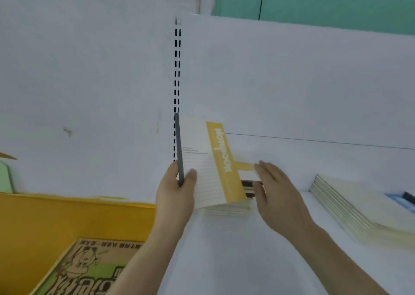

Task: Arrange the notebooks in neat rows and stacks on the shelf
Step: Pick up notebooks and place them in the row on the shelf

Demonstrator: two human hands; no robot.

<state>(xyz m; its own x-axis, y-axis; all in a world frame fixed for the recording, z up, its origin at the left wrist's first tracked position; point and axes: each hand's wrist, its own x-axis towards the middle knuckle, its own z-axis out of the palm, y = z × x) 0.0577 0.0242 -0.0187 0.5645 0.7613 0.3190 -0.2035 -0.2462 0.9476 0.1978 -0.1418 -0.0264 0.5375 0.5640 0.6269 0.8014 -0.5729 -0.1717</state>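
Our left hand (177, 189) pinches a notebook (208, 166) by its dark spine, thumb on the cover and fingers behind. We hold the notebook up on its end, tilted, over a small stack (226, 210) at the back left of the white shelf (235, 261). Our right hand (276, 193) has straight fingers, close together, touching the right side of that stack. Another stack (350, 207) lies well apart to the right. A yellow box (56, 223) sits left of the shelf, with a picture book (89, 270) in it.
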